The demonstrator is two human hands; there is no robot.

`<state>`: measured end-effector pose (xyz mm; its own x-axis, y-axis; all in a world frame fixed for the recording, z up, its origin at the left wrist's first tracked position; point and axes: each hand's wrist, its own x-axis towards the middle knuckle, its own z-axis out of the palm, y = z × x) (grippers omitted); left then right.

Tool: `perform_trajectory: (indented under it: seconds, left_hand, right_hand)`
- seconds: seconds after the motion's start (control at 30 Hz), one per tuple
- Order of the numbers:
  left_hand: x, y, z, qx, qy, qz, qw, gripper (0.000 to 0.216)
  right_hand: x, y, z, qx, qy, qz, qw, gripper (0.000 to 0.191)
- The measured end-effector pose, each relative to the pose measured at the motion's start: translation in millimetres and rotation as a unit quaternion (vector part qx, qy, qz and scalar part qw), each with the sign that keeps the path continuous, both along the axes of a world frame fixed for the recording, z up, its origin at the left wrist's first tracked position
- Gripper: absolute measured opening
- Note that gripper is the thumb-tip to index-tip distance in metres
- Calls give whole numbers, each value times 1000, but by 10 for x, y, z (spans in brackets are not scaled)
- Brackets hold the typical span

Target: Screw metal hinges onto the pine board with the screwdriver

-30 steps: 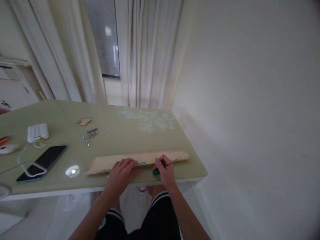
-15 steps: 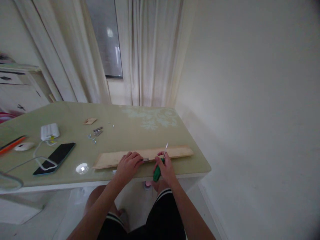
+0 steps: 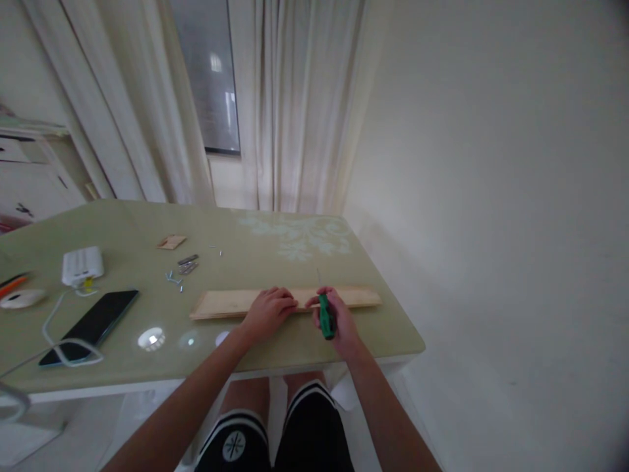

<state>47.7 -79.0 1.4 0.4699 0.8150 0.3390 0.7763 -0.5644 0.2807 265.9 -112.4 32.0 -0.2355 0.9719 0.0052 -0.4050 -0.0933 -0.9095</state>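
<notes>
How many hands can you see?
2. The left hand is at the near edge of the long wooden board; the right hand, beside it, holds the green screwdriver. No other hands show.

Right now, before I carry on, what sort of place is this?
Most likely a room in a home: long curtains hang by the window, a cabinet with drawers stands at the far left, and the table has a flower pattern.
</notes>
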Motion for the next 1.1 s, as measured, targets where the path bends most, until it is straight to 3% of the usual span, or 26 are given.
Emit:
perform_trajectory:
  seconds: [0.17,0.37,0.43,0.57,0.63,0.73,0.83,1.1]
  left_hand:
    - [48,155,-64,-6,-25,12,1000,23]
    - [-21,-107,9,-30,-22,-3,999,20]
    - [-76,-201,25,-28,-8,5,1000,30]
    - [-183,-308,5,-29,33,46,998,56]
    - [-214,-334,-1,-41,43,40,997,55]
    - [-233,-375,15,-45,49,33,997,55]
    - [-240,-423,37,-44,48,30,997,55]
    - [-252,-470,49,-44,28,16,999,52]
  right_hand:
    - [166,119,202,-1,94,34,995,53]
    - [282,-12,176,25,102,46,993,53]
    - [295,-63,151,29,84,46,995,53]
    - [272,-113,130,66,-12,33,997,45]
    - [222,-107,130,110,-105,19,988,36]
    - [100,-61,121,159,-218,17,963,47]
    - [-38,21,93,173,-267,19,948,54]
    - [-168,137,86,221,-375,-5,900,49]
